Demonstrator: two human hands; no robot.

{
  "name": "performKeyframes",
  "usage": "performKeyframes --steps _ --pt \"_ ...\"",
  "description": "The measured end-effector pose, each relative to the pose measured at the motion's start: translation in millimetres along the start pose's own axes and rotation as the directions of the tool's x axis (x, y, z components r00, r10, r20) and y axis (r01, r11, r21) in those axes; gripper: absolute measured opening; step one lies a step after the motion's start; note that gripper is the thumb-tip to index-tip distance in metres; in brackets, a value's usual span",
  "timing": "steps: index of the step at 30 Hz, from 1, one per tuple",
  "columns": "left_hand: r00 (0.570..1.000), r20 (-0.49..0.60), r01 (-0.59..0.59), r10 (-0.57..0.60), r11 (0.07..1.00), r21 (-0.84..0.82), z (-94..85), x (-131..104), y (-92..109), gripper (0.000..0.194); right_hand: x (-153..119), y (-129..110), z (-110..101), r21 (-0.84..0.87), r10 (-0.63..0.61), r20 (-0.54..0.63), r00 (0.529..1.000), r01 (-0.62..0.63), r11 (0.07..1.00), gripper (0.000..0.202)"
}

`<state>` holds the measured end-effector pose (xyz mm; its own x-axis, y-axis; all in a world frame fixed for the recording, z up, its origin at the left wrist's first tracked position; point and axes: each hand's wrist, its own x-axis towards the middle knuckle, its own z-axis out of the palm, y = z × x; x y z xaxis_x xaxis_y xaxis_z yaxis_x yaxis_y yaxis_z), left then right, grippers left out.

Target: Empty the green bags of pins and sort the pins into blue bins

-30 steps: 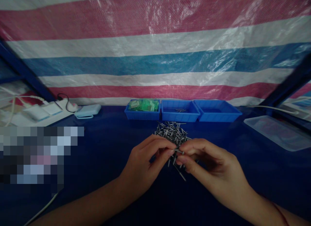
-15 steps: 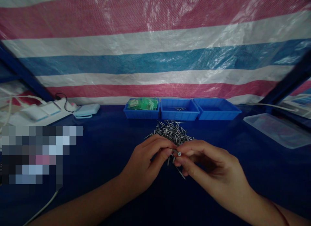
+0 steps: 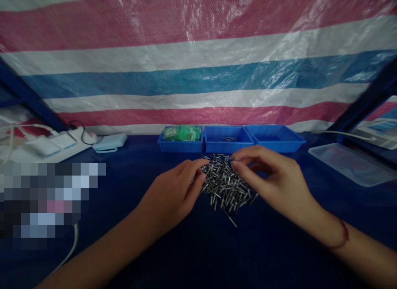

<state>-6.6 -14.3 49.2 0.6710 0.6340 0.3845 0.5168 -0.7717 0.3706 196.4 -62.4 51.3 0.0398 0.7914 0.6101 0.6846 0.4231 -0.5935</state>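
A loose pile of thin metal rivets [image 3: 228, 185] lies on the dark blue table. At the pile's left edge is my left hand [image 3: 176, 189], its thumb and index fingertips a little apart with nothing visible between them. Above the pile's right side, my right hand [image 3: 273, 177] pinches a small metal rivet [image 3: 233, 158] between thumb and index finger. Just behind the pile stands the middle blue bin [image 3: 228, 146], with a few rivets inside. One rivet [image 3: 231, 219] lies apart at the front of the pile.
The left blue bin [image 3: 181, 147] holds green and clear packets. A third blue bin [image 3: 274, 145] stands at the right. Further right lies a clear plastic lid [image 3: 353, 164]. A power strip [image 3: 68, 140] and a light blue case [image 3: 110, 142] are at the left.
My hands have moved apart. The right hand has risen toward the bins with a rivet in its fingers, and the left has shifted slightly left and opened. More of the pile shows.
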Motion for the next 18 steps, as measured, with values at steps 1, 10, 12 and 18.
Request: performKeyframes --steps 1,10,12,18 --pt "1.000 0.018 0.017 -0.019 0.997 0.071 -5.2 2.1 -3.4 0.028 9.8 7.2 -0.2 -0.053 -0.004 -0.061 0.998 0.001 0.999 0.010" --pt "0.903 0.376 0.101 -0.208 0.953 0.287 -30.2 -2.9 -14.2 0.019 54.7 56.1 10.5 -0.478 -0.057 -0.005 0.998 0.048 0.877 0.021" --pt "0.882 0.410 0.114 -0.234 0.948 0.297 -31.4 -6.0 -12.1 0.016 44.9 51.6 11.0 -0.476 -0.048 0.027 0.998 0.055 0.878 0.024" --pt "0.848 0.456 0.080 -0.271 0.915 0.395 -23.9 -4.9 -9.6 0.019 7.6 18.6 4.5 -0.384 0.058 0.105 0.993 -0.013 0.923 0.021"
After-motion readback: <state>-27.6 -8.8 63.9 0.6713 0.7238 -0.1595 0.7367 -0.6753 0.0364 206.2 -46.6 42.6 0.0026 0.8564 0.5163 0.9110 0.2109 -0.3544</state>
